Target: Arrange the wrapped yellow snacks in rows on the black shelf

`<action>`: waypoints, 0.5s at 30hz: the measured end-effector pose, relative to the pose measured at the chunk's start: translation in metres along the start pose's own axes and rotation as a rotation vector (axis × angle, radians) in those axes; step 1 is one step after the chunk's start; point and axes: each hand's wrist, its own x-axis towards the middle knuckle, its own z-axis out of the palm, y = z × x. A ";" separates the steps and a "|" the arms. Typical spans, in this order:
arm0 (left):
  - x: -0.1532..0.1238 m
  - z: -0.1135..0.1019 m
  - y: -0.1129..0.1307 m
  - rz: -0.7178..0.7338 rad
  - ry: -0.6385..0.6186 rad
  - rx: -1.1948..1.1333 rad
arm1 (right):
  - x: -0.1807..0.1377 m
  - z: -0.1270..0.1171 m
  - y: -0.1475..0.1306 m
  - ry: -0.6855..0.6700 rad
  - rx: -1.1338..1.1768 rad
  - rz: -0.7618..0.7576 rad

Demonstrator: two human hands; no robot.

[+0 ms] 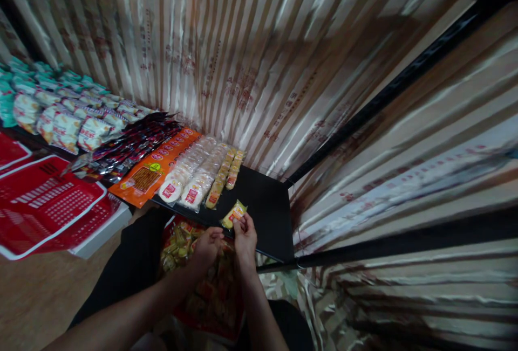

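My right hand (pixel 244 236) pinches a small yellow snack packet (pixel 233 214) at the front edge of a black shelf (pixel 267 216). My left hand (pixel 207 247) is just to its left, fingers curled, over a large open bag of small yellow and red packets (pixel 210 291) that rests on my lap; what it grips is hidden. On the shelf lie rows of snacks: yellow packets in a line (pixel 224 176), round white crackers in clear wrap (pixel 190 173), and an orange packet (pixel 156 170).
Further left the shelf carries dark red packets (pixel 133 143) and white and teal bags (pixel 60 114). Stacked red plastic baskets (pixel 48 205) stand on the wooden floor at left. Shiny striped fabric (pixel 283 70) lines the back and right walls.
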 end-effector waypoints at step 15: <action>0.072 0.030 0.011 0.515 0.055 0.457 | 0.089 0.041 0.016 0.020 -0.233 -0.151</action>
